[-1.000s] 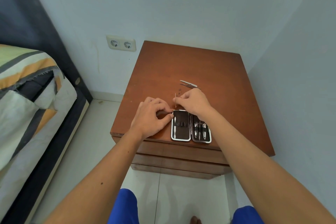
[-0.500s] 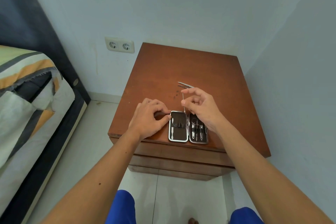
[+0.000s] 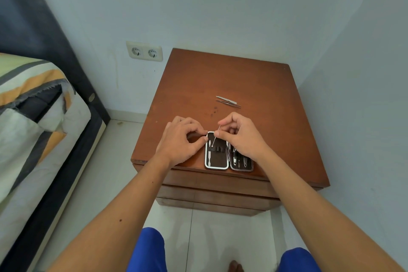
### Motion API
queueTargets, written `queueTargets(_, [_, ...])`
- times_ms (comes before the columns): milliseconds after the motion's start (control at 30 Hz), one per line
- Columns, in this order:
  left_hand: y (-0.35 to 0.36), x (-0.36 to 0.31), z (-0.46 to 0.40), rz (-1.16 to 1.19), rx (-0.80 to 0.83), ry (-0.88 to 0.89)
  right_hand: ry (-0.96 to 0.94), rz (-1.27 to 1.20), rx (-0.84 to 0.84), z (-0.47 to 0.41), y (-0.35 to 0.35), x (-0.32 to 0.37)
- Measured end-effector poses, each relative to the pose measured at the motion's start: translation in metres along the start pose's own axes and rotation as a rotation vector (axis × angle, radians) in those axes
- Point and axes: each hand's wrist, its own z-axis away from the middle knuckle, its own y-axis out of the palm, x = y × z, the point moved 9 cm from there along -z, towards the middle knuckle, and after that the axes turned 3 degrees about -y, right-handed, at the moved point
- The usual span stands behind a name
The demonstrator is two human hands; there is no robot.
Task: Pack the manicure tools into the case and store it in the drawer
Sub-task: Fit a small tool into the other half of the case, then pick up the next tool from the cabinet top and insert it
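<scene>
right hand (image 3: 241,137) pinching thin tool (image 3: 216,136) hides case (image 3: 217,162) top corner.

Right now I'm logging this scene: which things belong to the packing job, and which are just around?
Job: open case; thin tool pinched by right hand; left hand at case edge; two loose tools; drawer.
Around: bed; wall socket.
</scene>
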Motion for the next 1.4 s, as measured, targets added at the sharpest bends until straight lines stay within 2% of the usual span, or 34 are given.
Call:
queueTargets(667, [0.000, -0.001, 0.001, -0.002, -0.013, 0.003, -0.083, 0.203, 0.065, 0.005, 0.006, 0.013])
queueTargets(933, [-0.001, -0.002, 0.001, -0.005, -0.005, 0.001, -0.150, 0.373, 0.117, 0.011, 0.010, 0.021])
queueTargets(1167, [-0.001, -0.001, 0.001, 0.001, 0.000, -0.003, -0.178, 0.490, 0.244, 0.021, 0.017, 0.021])
queueTargets(1400, [0.000, 0.000, 0.002, 0.007, -0.008, -0.002, -0.214, 0.461, 0.234, 0.030, 0.015, 0.020])
